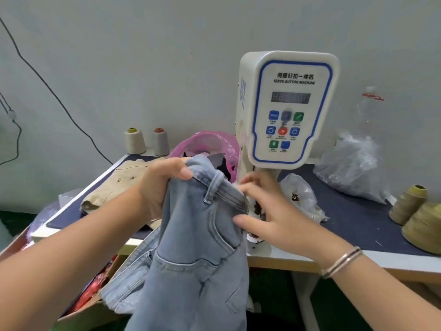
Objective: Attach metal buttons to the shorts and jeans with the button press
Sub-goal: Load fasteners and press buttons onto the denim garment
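Light-blue jeans [198,237] hang in front of the table, their waistband raised to the white servo button machine [290,108]. My left hand [160,185] grips the waistband at its upper left corner. My right hand [265,209] pinches the waistband's right end beside the machine's lower press area, with its thumb against the denim. The press point itself is hidden behind my right hand. Beige shorts [114,185] lie on the dark table [353,216] to the left.
A pink plastic bag [205,144] stands behind the jeans. Clear plastic bags [350,163] lie right of the machine. Thread cones stand at the back left [134,140] and at the right edge [420,223]. A box with red items [90,295] sits below the table.
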Action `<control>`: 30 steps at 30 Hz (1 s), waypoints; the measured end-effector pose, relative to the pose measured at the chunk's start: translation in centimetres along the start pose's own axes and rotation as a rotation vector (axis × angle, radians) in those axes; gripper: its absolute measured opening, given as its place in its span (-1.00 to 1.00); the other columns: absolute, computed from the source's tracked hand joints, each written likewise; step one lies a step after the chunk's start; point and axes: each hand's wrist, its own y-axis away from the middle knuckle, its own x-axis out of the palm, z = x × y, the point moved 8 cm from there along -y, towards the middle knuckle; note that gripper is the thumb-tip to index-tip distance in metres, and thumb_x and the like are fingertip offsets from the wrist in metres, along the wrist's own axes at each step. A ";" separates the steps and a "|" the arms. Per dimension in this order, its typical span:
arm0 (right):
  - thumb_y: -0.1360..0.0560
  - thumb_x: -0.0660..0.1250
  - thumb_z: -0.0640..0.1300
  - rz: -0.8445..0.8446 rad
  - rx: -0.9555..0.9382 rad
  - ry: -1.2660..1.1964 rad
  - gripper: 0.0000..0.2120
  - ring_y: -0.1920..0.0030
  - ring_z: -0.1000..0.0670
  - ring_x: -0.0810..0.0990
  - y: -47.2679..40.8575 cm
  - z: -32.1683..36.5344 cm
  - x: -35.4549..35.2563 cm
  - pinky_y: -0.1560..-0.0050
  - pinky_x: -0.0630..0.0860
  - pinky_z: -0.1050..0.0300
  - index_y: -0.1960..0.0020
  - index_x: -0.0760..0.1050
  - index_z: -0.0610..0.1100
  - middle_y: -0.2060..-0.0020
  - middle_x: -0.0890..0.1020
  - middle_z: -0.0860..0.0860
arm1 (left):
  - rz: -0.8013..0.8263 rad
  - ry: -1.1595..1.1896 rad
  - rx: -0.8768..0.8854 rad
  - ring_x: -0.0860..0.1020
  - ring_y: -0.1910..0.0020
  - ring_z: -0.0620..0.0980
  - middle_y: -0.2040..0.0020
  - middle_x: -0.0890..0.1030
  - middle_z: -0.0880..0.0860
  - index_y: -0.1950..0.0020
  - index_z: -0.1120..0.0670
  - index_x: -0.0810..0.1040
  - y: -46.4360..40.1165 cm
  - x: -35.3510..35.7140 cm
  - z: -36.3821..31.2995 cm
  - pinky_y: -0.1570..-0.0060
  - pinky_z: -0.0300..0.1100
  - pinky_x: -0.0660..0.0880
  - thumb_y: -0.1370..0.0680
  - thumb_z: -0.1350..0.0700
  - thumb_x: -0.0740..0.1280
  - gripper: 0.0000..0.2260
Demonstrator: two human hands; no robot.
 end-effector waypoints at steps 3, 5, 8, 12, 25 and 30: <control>-0.43 0.31 0.11 -0.077 -0.018 -0.268 -0.41 -0.42 0.27 0.18 1.6 -1.2 -0.2 -0.39 0.17 0.32 -0.40 0.17 0.28 -0.36 0.28 0.32 | 0.079 0.227 0.076 0.59 -0.04 0.25 0.00 0.62 0.33 -0.08 0.35 0.56 -0.1 1.2 -1.4 -0.19 0.05 0.46 -0.42 0.18 0.27 -0.68; -0.37 0.35 0.16 0.051 0.068 -0.449 -0.27 -0.40 0.26 0.26 2.1 -2.4 2.0 -0.44 0.17 0.12 -0.42 0.05 0.35 -0.31 0.41 0.29 | 0.151 0.304 0.134 0.50 -0.18 0.30 -0.14 0.55 0.38 -0.20 0.43 0.44 -0.3 2.4 -2.4 -0.29 0.08 0.33 -0.50 0.25 0.08 -0.63; -0.22 0.45 0.36 0.151 0.146 -0.601 -0.10 -0.26 0.18 0.44 2.3 -2.5 4.4 -0.42 0.22 -0.08 -0.44 0.07 0.33 -0.17 0.53 0.10 | 0.118 0.228 0.186 0.48 -0.21 0.26 -0.17 0.55 0.35 -0.20 0.42 0.44 -0.6 2.7 -2.8 -0.30 0.05 0.30 -0.51 0.23 0.03 -0.61; -0.14 0.41 0.49 0.139 0.055 -0.568 -0.01 -0.44 0.21 0.20 1.2 -0.2 3.5 -0.47 0.19 -0.01 -0.45 0.03 0.36 -0.44 0.22 0.23 | 0.089 0.183 0.106 0.55 -0.13 0.21 -0.09 0.61 0.29 -0.11 0.36 0.52 -0.4 2.4 -2.1 -0.25 0.01 0.36 -0.48 0.23 0.11 -0.68; -0.23 0.46 -0.19 0.362 0.142 -0.828 -0.63 0.06 0.03 0.65 4.3 -2.1 1.6 0.08 0.53 0.21 -0.05 0.64 -0.10 0.07 0.69 0.00 | 0.034 -0.120 -0.384 0.60 -0.03 0.13 -0.08 0.62 0.20 -0.16 0.14 0.59 2.6 -0.1 5.6 -0.02 -0.04 0.57 -0.30 0.33 0.29 -0.57; -0.16 0.45 -0.20 0.208 0.303 -0.881 -0.53 -0.01 -0.03 0.64 4.4 -5.2 3.8 -0.02 0.55 0.16 -0.08 0.62 -0.16 0.00 0.68 -0.14 | -0.096 -0.207 -0.583 0.63 0.02 0.07 0.01 0.66 0.12 -0.07 0.17 0.56 2.8 -0.7 9.2 -0.05 -0.08 0.56 -0.29 0.32 0.31 -0.64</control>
